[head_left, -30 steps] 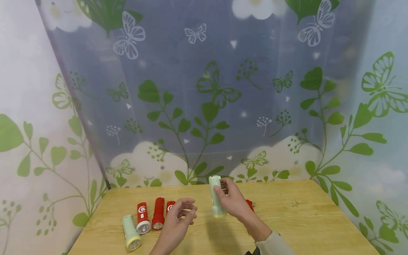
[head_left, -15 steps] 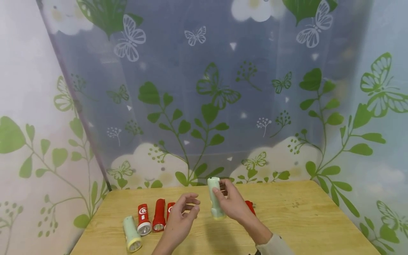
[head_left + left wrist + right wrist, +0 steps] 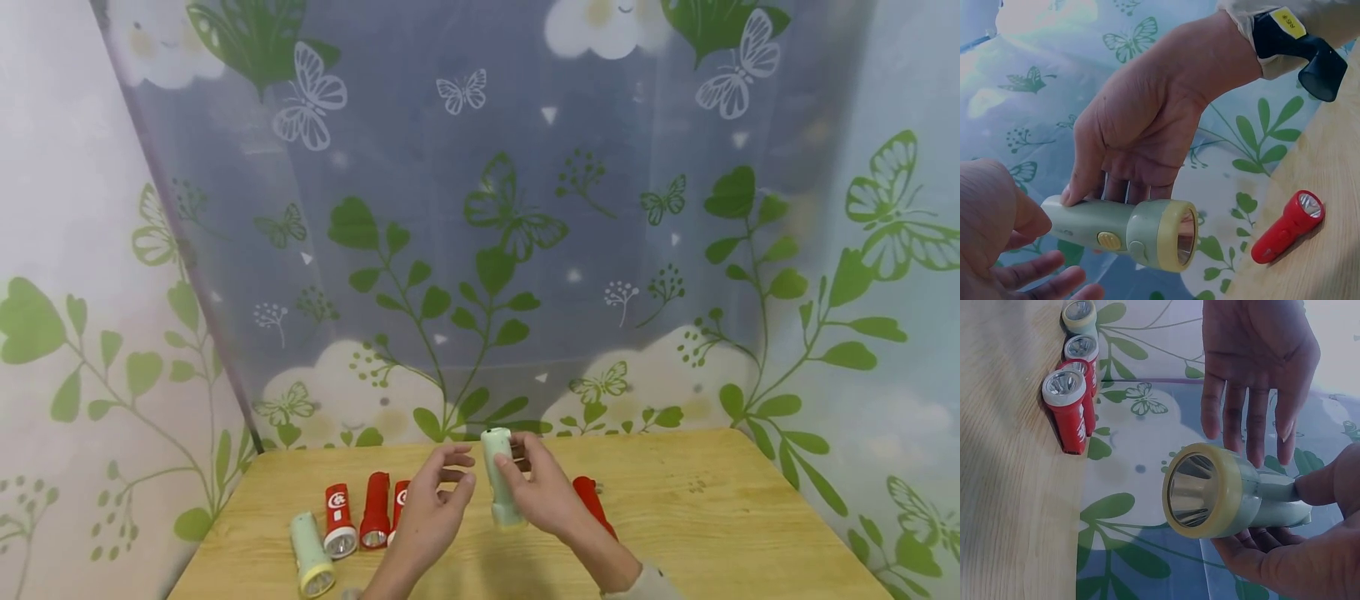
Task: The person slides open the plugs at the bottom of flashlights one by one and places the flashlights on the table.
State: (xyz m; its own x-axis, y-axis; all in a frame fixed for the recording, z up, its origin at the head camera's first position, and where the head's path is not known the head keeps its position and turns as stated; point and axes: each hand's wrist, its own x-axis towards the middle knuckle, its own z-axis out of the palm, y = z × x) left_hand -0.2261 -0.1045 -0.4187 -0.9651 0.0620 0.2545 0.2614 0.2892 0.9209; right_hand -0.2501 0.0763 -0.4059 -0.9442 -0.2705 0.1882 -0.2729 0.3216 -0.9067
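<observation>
My right hand (image 3: pixel 542 493) grips a pale green flashlight (image 3: pixel 500 483) with a yellow head, its lens end down, above the middle of the table. In the left wrist view the right hand (image 3: pixel 1141 119) pinches the flashlight (image 3: pixel 1100 228), and its yellow button shows. Just left of it, my left hand (image 3: pixel 431 512) holds nothing, its fingers loosely bent and apart from the flashlight. From the right wrist view, the left hand (image 3: pixel 1260 362) has its fingers extended near the flashlight's yellow rim (image 3: pixel 1230 487).
On the left of the wooden table (image 3: pixel 697 517) lie another green flashlight (image 3: pixel 307 546), a red one with a white head (image 3: pixel 338 517), an all-red one (image 3: pixel 376 508) and a partly hidden red one (image 3: pixel 401 498). Another red flashlight (image 3: pixel 592 504) lies behind my right forearm. A patterned curtain (image 3: pixel 570 292) hangs beyond.
The green flashlight in my right hand has moved slightly left and down in the head view. My left hand has shifted slightly right, so the gap between the two has narrowed.
</observation>
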